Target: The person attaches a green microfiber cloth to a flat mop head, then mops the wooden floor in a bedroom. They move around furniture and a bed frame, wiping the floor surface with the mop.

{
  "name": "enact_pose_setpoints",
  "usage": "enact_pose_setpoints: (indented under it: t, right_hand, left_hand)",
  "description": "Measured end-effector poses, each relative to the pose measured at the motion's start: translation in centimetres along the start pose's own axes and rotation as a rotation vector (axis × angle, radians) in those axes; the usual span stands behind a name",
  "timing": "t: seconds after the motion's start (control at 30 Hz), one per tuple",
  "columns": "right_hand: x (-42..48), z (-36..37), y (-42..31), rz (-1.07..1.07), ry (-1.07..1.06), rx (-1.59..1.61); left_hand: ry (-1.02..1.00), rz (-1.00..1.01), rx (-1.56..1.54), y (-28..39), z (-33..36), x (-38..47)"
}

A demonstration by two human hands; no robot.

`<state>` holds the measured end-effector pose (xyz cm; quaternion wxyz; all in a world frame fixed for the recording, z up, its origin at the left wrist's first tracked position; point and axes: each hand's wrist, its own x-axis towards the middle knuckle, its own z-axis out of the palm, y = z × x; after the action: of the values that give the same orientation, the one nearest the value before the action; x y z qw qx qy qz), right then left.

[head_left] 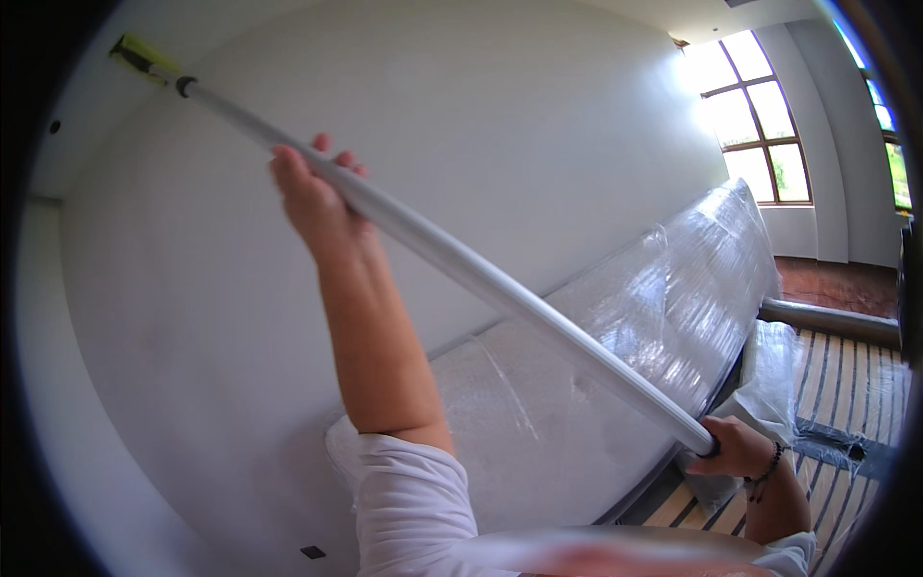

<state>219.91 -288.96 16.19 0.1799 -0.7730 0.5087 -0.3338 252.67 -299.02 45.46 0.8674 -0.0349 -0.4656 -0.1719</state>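
Note:
A long silvery telescopic pole (461,263) slants across the view from the lower right to the upper left. My left hand (317,191) supports its upper part, palm against the tube, with some fingertips showing beyond it. Around the capped lower end is my right hand (739,447), a dark beaded bracelet (770,465) at its wrist. The far end of the pole bears a tool head with a yellow-green edge (148,58), close to the ceiling (238,25) near the top of the wall (216,238); whether it touches is not clear.
Against the wall leans a large padded panel, perhaps a headboard or mattress, in clear plastic wrap (634,310). At the right lies a slatted wooden bed base (836,375), partly under plastic. Wood-framed windows (757,115) stand beyond. A dark wall fitting (313,552) sits low on the wall.

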Motion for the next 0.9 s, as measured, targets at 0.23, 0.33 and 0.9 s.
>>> enact_pose_setpoints:
  t: [0.23,0.33,0.9]
  right_hand:
    - [-0.2,-9.1,3.3,0.004,0.109,-0.013]
    - [-2.0,-11.4,6.3,0.009,0.13,0.036]
    - [-10.0,-9.0,29.6,0.417,0.502,0.211]
  left_hand:
    - [-0.05,-0.024,0.23,-1.7,9.4,-0.4]
    - [-0.036,-0.032,0.293,-3.3,12.3,-2.1]
    - [-0.363,-0.346,0.246,-24.9,27.2,-24.2]
